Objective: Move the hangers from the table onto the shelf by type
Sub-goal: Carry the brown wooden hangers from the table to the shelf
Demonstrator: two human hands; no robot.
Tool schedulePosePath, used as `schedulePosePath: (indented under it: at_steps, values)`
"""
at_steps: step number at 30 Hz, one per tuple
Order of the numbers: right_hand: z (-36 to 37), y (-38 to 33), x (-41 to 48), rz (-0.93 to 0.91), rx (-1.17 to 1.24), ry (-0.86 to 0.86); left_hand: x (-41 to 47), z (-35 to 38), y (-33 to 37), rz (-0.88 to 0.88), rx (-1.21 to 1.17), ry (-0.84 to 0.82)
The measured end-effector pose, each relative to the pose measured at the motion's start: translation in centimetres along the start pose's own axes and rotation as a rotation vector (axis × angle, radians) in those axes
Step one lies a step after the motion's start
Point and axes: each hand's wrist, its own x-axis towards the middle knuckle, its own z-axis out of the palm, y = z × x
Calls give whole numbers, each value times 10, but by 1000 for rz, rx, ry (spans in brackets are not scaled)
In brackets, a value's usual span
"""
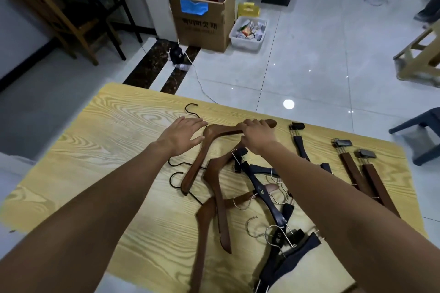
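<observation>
On the pale wood-grain table (100, 150) lies a loose heap of hangers, and both hands work at its far edge. Uppermost is a brown wooden hanger (202, 150), bent like a boomerang, one arm running toward the right hand (258, 137) and the other slanting back toward the viewer. That right hand is closed over the hanger's far arm, knuckles up, fingers curled round the wood. The left hand (184, 137) is flat and open, palm down, fingers spread, its fingertips at the hanger's bend; whether it touches the wood I cannot tell. Both forearms reach straight forward from the bottom of the view.

Two more brown wooden hangers (220, 207) lie crossed nearer the viewer, with dark clip hangers (273, 211) tangled beside them. Further right, apart from the heap, lie brown clip hangers (362, 173).

Beyond the table on the tiled floor stands an open cardboard box (202, 28) holding red boards, and just beside it a white plastic bin (247, 41) filled with small packets.
</observation>
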Motion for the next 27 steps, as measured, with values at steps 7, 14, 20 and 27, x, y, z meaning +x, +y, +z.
schedulePosePath:
  at_steps: [7, 14, 20, 27]
  values:
    - [26, 12, 35, 25, 13, -60, 26, 30, 0, 8, -61, -35]
    - [41, 17, 64, 29, 3, -114, 40, 40, 0, -14, -94, -64]
    - [51, 17, 76, 43, -54, -136, 42, 41, -3, -31, -127, -51]
    - [60, 14, 91, 49, -134, -107, 38, 43, -8, -22, -131, -40]
